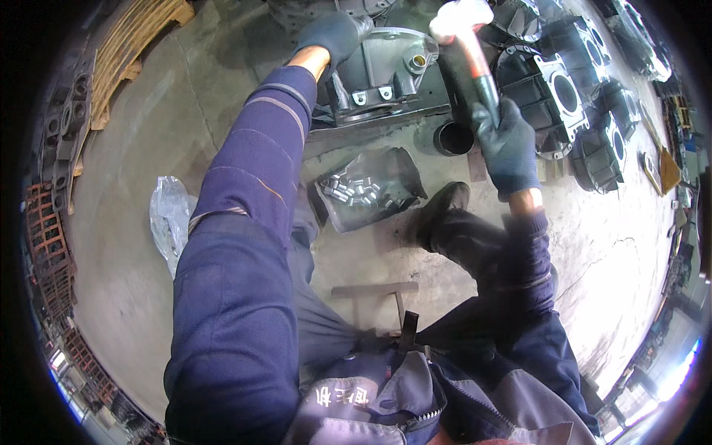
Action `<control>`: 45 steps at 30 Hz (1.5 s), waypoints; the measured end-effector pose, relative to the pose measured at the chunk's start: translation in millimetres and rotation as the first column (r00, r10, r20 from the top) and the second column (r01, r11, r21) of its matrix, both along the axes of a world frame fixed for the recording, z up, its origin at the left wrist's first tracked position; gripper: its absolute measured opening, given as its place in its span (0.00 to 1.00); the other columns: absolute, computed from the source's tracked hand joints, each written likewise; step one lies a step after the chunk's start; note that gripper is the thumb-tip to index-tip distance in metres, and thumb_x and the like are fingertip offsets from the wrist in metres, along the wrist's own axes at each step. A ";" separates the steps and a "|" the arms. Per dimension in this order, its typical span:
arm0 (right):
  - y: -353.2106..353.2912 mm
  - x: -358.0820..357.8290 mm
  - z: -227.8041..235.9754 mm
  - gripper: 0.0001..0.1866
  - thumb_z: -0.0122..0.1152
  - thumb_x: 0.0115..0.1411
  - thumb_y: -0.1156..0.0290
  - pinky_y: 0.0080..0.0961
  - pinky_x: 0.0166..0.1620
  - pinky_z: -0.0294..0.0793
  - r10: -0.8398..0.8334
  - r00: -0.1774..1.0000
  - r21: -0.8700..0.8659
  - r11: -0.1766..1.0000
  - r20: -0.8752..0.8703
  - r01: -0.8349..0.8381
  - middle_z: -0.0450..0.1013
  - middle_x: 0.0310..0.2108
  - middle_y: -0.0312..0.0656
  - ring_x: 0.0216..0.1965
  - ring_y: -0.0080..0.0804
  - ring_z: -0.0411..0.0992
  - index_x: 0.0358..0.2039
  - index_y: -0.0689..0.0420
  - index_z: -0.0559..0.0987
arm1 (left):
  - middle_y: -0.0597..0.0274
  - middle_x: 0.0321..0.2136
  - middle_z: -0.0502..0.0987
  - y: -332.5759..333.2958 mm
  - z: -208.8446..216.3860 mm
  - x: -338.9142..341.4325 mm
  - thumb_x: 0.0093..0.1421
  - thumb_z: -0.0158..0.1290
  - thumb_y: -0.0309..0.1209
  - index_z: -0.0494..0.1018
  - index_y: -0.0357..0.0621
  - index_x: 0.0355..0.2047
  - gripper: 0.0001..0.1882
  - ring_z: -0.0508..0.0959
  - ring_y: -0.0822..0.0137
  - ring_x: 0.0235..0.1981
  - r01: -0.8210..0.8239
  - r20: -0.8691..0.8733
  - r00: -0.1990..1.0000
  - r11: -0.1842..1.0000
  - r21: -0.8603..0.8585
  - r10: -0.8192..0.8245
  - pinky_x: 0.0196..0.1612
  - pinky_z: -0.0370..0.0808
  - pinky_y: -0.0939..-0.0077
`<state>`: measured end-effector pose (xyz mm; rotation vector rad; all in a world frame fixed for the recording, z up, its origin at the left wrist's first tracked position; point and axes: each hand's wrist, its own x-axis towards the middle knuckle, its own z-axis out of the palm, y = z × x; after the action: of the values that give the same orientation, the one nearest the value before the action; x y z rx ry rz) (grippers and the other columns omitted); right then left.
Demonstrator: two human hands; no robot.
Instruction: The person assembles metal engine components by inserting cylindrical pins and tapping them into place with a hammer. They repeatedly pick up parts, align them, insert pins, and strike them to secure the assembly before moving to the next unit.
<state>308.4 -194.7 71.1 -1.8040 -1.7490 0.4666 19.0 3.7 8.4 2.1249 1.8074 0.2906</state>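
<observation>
In my right hand [506,144], gloved in dark grey, is the black and red handle of a mallet [478,63]. Its pale head is raised at the top, blurred by glare. My left hand [334,38], also gloved, is closed at the left upper edge of a grey cast metal housing [382,70]. What its fingers hold is hidden from view. A short round boss with a brass-coloured ring [418,61] stands on the housing's right part. Closer to me, a cut-open dark container [404,169] holds several small silver metal sleeves [357,190].
A black tube [454,139] stands right of the housing. More cast housings [552,89] crowd the upper right. A clear plastic bag [169,215] lies on the floor at left, near wooden pallets [130,48]. A metal bar frame [374,289] is between my legs.
</observation>
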 end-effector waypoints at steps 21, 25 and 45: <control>-185.8 -101.2 -218.4 0.18 0.61 0.68 0.53 0.25 0.15 0.62 -0.744 0.458 -0.874 0.402 -0.486 -0.275 0.66 0.17 0.30 0.13 0.21 0.64 0.38 0.57 0.80 | 0.33 0.45 0.80 9.1 -1.8 3.8 0.70 0.47 0.54 0.81 0.35 0.45 0.31 0.81 0.39 0.50 -0.064 -0.026 0.997 0.995 0.074 0.066 0.51 0.75 0.50; -193.2 -130.5 -250.0 0.19 0.62 0.66 0.54 0.32 0.26 0.73 -0.640 0.642 -0.886 0.440 -0.423 -0.145 0.72 0.21 0.37 0.22 0.29 0.72 0.42 0.59 0.81 | 0.38 0.38 0.83 21.6 -21.3 0.0 0.72 0.48 0.47 0.82 0.36 0.40 0.25 0.84 0.45 0.40 -0.016 0.186 0.983 0.994 0.104 -0.004 0.41 0.74 0.53; -89.8 -31.0 -349.1 0.17 0.59 0.64 0.57 0.48 0.44 0.80 0.213 0.948 -0.702 0.712 0.236 0.015 0.82 0.38 0.56 0.43 0.55 0.82 0.37 0.59 0.86 | 0.41 0.44 0.82 -8.8 17.0 5.8 0.69 0.42 0.57 0.83 0.42 0.44 0.31 0.82 0.42 0.48 -0.038 -0.041 0.998 0.999 -0.014 0.038 0.53 0.76 0.50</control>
<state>277.4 -284.5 -278.0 -2.4044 -2.0570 1.0703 24.8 -5.1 25.4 2.1028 1.8682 0.2443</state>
